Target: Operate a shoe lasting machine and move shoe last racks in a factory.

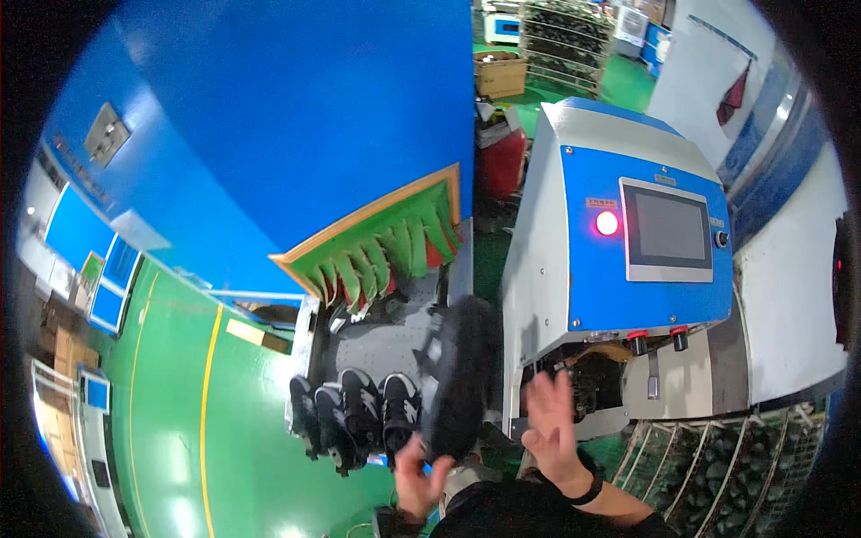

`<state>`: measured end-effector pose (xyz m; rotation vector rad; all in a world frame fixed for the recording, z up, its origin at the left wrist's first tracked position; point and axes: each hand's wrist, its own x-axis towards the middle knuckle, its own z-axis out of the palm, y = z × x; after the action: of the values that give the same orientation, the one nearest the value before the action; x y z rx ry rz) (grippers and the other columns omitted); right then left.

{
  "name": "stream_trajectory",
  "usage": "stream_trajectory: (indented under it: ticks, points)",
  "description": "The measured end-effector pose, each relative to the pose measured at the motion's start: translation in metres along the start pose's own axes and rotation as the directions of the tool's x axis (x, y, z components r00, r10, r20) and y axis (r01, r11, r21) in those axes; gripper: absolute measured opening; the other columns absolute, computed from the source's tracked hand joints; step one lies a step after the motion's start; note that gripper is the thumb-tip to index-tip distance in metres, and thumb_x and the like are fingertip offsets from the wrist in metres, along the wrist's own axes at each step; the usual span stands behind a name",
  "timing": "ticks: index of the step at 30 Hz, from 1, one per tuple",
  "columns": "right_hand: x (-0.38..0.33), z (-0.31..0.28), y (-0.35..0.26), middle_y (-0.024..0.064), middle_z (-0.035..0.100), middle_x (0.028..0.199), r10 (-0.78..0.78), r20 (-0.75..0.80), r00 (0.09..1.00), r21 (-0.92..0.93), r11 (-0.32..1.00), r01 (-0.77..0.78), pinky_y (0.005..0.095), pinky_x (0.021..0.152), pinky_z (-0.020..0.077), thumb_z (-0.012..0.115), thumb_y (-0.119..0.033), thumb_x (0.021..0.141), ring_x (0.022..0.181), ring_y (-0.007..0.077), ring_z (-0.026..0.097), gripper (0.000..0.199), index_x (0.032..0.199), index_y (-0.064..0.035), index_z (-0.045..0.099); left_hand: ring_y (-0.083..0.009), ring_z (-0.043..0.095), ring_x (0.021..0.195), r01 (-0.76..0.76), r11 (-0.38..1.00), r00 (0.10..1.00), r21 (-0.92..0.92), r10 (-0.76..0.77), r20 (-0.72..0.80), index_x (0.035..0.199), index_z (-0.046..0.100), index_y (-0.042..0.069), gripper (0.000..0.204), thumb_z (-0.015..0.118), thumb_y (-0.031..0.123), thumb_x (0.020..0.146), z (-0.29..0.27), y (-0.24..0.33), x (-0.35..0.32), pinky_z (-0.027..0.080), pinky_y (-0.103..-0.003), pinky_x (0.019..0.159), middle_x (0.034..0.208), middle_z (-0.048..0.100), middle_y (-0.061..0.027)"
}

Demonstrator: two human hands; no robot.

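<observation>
A large black shoe (457, 381), smeared by motion, stands tilted above the right side of the grey conveyor bed. My left hand (420, 482) is at its lower end, thumb and fingers around the edge; blur hides the exact grip. My right hand (551, 426) is raised with fingers stretched out and holds nothing. It is just in front of the dark opening under the blue and white machine (538, 296). Left of the held shoe, several black shoes with white and grey parts (360, 408) sit in a row on the near end of the conveyor bed (381, 345).
Green and red strips (386, 255) hang over the tunnel mouth of a big blue housing (359, 108). A screen (665, 229) and a lit red button (607, 223) are on the machine's front. Wire racks (717, 471) with dark items stand at lower right. Green floor (179, 403) lies left.
</observation>
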<state>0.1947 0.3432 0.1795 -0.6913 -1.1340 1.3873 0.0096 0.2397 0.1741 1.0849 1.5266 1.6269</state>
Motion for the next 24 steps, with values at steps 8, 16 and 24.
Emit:
stream_trajectory:
  ticks: [8,16,24]
  points:
    - [0.007,-0.024,-0.057,0.0192,0.051,0.14,0.319,0.405,0.857,-0.42,0.897,-0.135,0.0356,0.11,0.0375,0.084,-0.016,0.07,0.128,0.0272,0.05,0.109,0.155,0.0023,0.019,-0.0436,0.059,0.105,0.0,0.826,0.999,0.564,-0.02,0.03,0.136,0.043,-0.003,0.067,0.076,0.01,0.08,0.063,0.031,-0.09,0.049,-0.044,0.092,0.12,0.057,-0.0254]
    - [-0.045,-0.122,-0.084,0.039,0.038,0.145,0.455,0.332,0.826,-0.831,0.555,0.028,0.0412,0.112,0.0368,0.078,-0.031,0.073,0.135,0.0461,0.043,0.113,0.157,0.0008,0.01,-0.0301,0.069,0.072,-0.513,0.207,0.84,0.833,-0.079,0.537,0.109,0.057,-0.009,0.027,0.051,0.011,0.091,0.159,0.03,-0.117,0.056,-0.04,0.055,0.089,0.065,-0.0188]
    - [-0.086,-0.205,-0.113,0.0406,0.034,0.147,0.72,0.244,0.649,-0.925,0.374,-0.068,0.0422,0.112,0.0375,0.072,-0.031,0.071,0.137,0.0484,0.04,0.114,0.158,-0.0019,0.004,-0.0307,0.069,0.058,-0.657,0.605,0.471,0.449,-0.136,0.872,0.08,0.059,0.001,0.015,0.058,0.015,0.087,0.193,0.012,-0.122,0.053,-0.041,0.048,0.067,0.065,-0.0156]
